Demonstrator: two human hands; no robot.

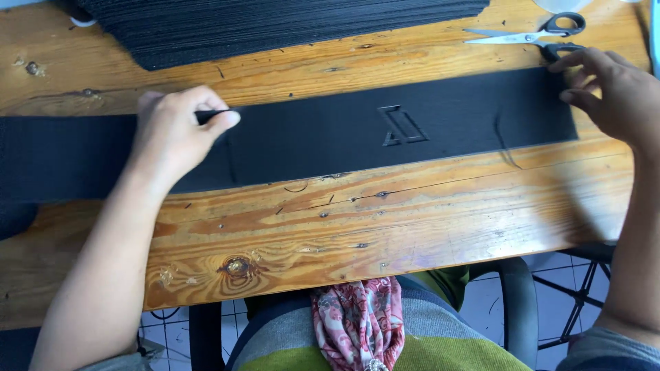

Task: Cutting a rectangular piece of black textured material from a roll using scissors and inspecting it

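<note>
Left hand [172, 130]: thumb and index pinched together on the far edge of the black fabric strip [344, 134], a small fold of it clamped between the tips; other fingers curled under, knuckles up. Wrist straight, forearm bare, running from the near-left corner up and right over the table edge.

Right hand [612, 93]: fingers bent and slightly apart, tips resting on the strip's right end at its far corner; thumb side faces left. Can't tell if it actually grips the cloth or just presses on it. Forearm comes up along the right edge, sleeve cuff at the near-right corner.

Strip: long, dark, lies flat across the wooden table [357, 220], running left to right, spanning between the 2 hands and past the left hand to the left frame edge. A raised outline emblem [402, 126] sits right of the middle.

Scissors [536, 36]: black handles, blades shut, pointing left, on the table just beyond the right hand's fingertips, the near handle loop touching or nearly touching the strip's far corner.

Stack of black fabric pieces [275, 24]: far side, left of centre, apart from the strip.

Near edge: person's lap, striped grey-green garment, patterned red cloth [357, 319] hanging in the middle.
</note>
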